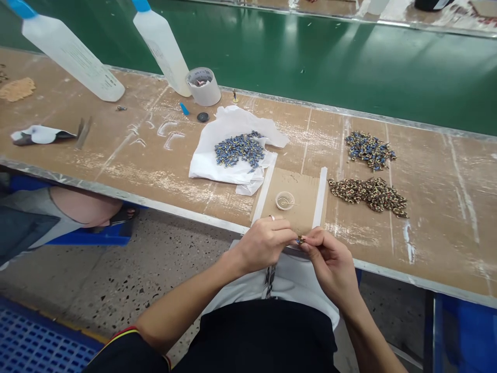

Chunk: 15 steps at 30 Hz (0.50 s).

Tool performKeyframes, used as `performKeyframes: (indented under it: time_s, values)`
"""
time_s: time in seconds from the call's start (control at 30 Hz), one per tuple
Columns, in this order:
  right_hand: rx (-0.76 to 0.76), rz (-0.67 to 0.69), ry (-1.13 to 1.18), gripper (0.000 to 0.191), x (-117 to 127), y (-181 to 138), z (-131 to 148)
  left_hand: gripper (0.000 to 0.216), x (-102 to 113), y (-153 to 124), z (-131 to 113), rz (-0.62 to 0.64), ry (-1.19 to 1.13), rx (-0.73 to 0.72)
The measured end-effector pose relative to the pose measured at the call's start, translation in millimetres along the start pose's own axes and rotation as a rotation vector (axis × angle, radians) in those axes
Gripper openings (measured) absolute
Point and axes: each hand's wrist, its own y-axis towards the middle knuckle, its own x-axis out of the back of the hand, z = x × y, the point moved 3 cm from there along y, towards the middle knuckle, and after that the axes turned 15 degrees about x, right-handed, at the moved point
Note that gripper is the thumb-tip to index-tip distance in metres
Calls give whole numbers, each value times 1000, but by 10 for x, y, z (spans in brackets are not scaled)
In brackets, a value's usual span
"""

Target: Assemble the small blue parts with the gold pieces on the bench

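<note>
My left hand (266, 241) and my right hand (330, 259) meet at the front edge of the table, fingertips pinched together. Between them is a tiny blue and brown piece (300, 240), mostly covered by the fingers. A ring is on a finger of my left hand. Just beyond them, a small clear cup (284, 200) with a thin stick resting in it sits on a cardboard sheet (306, 186) edged with white tape. Small blue pieces (238, 149) lie heaped on white paper (202, 163). To the right are a brown and cream pile (367, 194) and a mixed blue and brown pile (368, 149).
Two white bottles (73, 59) (163, 49) and a tape roll (204, 90) holding scraps stand at the back. Near them are a black cap (202, 117) and a tiny figurine (235, 96). A green belt (310, 62) runs behind. Another person's leg (83, 206) shows at left.
</note>
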Motion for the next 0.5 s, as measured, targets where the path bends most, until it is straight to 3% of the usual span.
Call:
performKeyframes:
  time_s: [0.13,0.5]
  values:
    - [23,65,-128,19,-7,41,-4,32,-51,15,57,9,66,-6]
    - [36,75,-272,23,-75,52,51,30,-107,-9,81,30,93,39]
